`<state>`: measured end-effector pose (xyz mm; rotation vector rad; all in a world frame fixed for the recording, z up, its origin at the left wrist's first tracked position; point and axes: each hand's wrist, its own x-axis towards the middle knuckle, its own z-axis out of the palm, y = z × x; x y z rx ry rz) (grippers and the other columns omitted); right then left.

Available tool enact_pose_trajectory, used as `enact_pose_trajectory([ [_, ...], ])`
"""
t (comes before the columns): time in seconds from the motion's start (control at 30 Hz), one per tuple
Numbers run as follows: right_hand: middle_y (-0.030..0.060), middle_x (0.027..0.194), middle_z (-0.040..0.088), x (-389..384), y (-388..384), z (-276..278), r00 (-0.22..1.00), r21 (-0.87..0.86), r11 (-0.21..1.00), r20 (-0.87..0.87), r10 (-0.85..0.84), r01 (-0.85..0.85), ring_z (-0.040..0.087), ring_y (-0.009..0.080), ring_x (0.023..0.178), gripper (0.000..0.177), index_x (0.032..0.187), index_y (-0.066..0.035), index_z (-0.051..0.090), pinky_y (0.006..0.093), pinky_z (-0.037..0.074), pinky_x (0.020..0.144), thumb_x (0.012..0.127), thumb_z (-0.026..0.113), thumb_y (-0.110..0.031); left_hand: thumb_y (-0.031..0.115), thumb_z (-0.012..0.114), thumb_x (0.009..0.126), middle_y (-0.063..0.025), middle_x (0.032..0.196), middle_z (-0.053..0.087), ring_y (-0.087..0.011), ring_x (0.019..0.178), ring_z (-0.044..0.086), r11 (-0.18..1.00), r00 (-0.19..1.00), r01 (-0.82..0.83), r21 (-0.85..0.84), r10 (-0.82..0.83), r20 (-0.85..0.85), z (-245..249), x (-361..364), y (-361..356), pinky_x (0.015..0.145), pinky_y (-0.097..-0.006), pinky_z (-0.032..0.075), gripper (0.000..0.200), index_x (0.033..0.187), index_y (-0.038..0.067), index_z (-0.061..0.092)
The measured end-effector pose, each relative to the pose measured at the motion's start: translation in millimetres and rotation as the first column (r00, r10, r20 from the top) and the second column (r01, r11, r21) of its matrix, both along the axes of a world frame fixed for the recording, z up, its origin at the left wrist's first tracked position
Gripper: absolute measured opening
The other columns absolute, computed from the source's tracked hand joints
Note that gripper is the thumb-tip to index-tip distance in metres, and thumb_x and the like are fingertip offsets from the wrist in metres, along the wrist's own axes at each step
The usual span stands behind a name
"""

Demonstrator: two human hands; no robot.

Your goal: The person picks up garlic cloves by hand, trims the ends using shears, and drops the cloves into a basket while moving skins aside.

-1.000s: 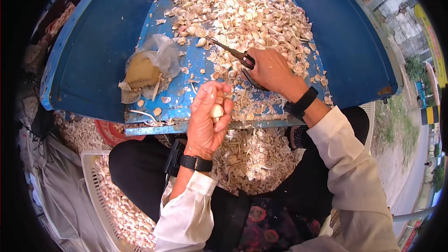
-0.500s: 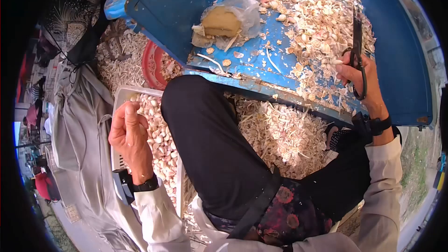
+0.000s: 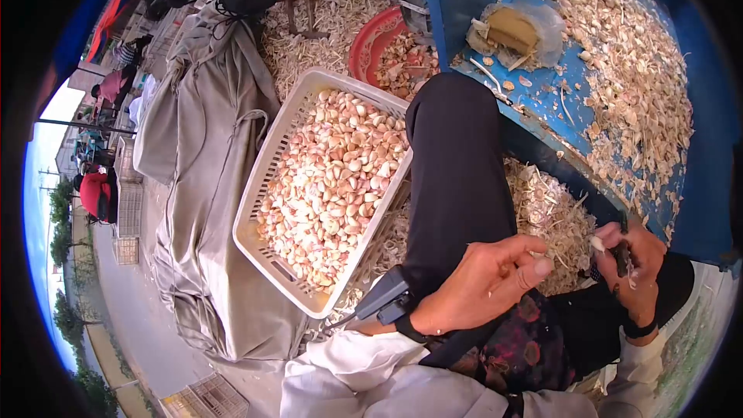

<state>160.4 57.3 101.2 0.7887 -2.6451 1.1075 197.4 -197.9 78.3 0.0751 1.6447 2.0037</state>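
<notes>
My left hand (image 3: 481, 282): bare; black wristband (image 3: 409, 328), with a boxy black device (image 3: 387, 294) at the wrist. My right hand (image 3: 641, 267): bare; plain black wristband (image 3: 641, 330). One loose, creased off-white left sleeve (image 3: 352, 360), on the left side of the floral cloth. One matching right sleeve (image 3: 638, 368), on the right side of the floral cloth. One floral cloth (image 3: 530, 348) at my lap: dark ground, pinkish-red blooms. One pair of plain black trousers (image 3: 457, 155), the left knee rounded, beyond the floral cloth.
</notes>
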Motion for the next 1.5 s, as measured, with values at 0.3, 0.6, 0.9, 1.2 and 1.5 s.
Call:
enact_pose_trajectory([
  [0.3,0.0108,0.082,0.068,23,-10,-11,0.972,-0.056,0.986,0.167,0.165,-0.158,0.066,0.0223,0.068,0.023,0.079,-0.001,0.06,0.0292,0.049,0.056,0.061,0.074,0.003,0.02,0.06,0.096,-0.0036,0.086,0.067,-0.0046,0.065,0.056,0.946,0.944,0.121,0.302,-0.204,0.261,-34,9,44,0.048,-0.0201,0.043,0.022,0.105,0.0,0.064],
  [0.6,0.0067,0.074,0.067,30,-1,-31,0.827,-0.405,0.896,0.556,0.084,0.181,0.06,0.0097,0.063,0.017,0.083,-0.002,0.065,0.0271,0.048,0.058,0.075,0.078,-0.011,0.03,0.054,0.1,0.0016,0.07,0.054,-0.0031,0.055,0.045,0.954,0.934,0.067,0.292,-0.163,0.317,-37,3,52,0.047,-0.0189,0.034,0.029,0.085,0.005,0.058],
  [0.9,0.0096,0.081,0.069,54,-8,-50,0.852,-0.588,0.747,0.52,0.055,0.31,0.063,0.0122,0.069,0.018,0.082,-0.001,0.061,0.0263,0.051,0.063,0.078,0.078,-0.007,0.032,0.051,0.101,0.0008,0.061,0.048,-0.0051,0.048,0.038,0.937,0.991,-0.086,0.339,0.044,0.129,-44,16,75,0.045,-0.0208,0.028,0.035,0.078,0.006,0.052],
  [1.2,0.0037,0.065,0.061,71,1,-45,0.883,-0.497,0.761,0.42,-0.21,0.417,0.057,0.0096,0.056,0.021,0.086,-0.001,0.062,0.0272,0.045,0.051,0.079,0.078,-0.013,0.047,0.039,0.1,-0.0146,0.119,0.057,-0.0263,0.104,0.057,0.638,0.886,-0.317,0.701,-0.064,0.459,-43,10,90,0.086,-0.0361,0.045,0.058,0.134,0.001,0.044],
  [1.5,0.0068,0.071,0.056,82,11,-42,0.973,-0.147,0.966,-0.054,-0.223,0.213,0.061,0.0281,0.065,0.031,0.082,-0.006,0.055,0.0382,0.047,0.053,0.061,0.078,-0.003,0.058,0.035,0.096,-0.0154,0.144,0.042,-0.0318,0.125,0.049,0.805,0.892,-0.256,0.536,-0.017,0.451,-28,19,116,0.1,-0.0458,0.042,0.07,0.147,0.008,0.032],
])
